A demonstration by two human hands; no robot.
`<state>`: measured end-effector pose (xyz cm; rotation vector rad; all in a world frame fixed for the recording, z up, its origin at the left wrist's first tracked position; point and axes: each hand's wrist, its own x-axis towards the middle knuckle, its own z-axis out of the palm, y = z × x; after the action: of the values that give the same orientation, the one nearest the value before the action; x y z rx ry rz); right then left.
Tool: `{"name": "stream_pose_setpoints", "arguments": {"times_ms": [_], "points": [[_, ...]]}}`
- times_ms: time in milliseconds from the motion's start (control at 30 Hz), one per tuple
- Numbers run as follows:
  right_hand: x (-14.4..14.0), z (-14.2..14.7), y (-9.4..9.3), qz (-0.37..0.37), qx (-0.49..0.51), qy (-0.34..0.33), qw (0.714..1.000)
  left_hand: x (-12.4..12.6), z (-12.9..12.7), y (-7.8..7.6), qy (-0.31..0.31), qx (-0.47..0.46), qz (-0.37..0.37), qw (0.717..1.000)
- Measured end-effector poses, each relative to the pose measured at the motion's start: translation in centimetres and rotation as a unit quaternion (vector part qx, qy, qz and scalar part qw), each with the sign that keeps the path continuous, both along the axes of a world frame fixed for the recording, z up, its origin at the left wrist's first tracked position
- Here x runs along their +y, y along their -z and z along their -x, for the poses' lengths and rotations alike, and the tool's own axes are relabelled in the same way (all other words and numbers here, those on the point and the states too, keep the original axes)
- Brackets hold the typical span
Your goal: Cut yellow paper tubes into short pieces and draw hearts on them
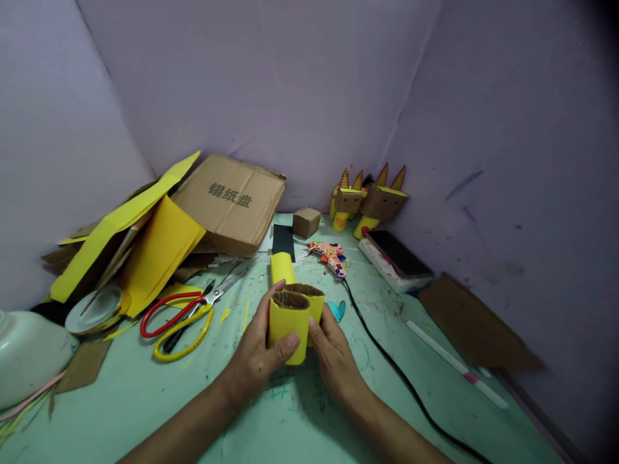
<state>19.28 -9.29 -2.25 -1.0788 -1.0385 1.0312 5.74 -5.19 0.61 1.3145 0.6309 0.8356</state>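
Observation:
My left hand (261,351) is wrapped round a yellow paper-covered cardboard tube (289,332), its thumb across the front. The tube stands upright, and brown corrugated lining shows at its open top. Behind it and slightly to the right, a second yellow cardboard tube (317,308) is gripped by my right hand (333,351). The two tubes overlap in view; whether they are joined cannot be made out. Just beyond them on the green table (242,412) is another yellow piece (282,267), partly hidden. A patterned glue gun (333,256) lies past my right hand.
Scissors (207,299) with red and yellow handles lie at left, near yellow card sheets (162,248) and a cardboard box (229,200). A small cardboard block (306,222), horned cardboard figures (384,201) and a phone (399,252) stand behind. A black cord (387,357) crosses the right side.

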Motion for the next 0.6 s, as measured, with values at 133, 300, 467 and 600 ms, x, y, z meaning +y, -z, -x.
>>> {"name": "stream_pose_setpoints", "arguments": {"times_ms": [133,300,467,600], "points": [[-0.4,-0.2,-0.4,-0.013,-0.009,-0.015,1.0,0.0,0.0,0.3,-0.016,0.02,-0.026,0.999],[-0.8,-0.1,-0.4,-0.034,-0.002,-0.067,0.997,-0.2,0.0,0.5,-0.043,0.028,-0.073,0.996],[0.1,-0.3,0.1,0.007,0.02,-0.079,0.997,-0.1,-0.2,0.5,0.008,-0.022,0.015,1.0],[-0.4,-1.6,-0.9,0.014,-0.007,-0.084,0.996,-0.3,-0.4,0.9,0.05,-0.032,0.022,0.998]]}}
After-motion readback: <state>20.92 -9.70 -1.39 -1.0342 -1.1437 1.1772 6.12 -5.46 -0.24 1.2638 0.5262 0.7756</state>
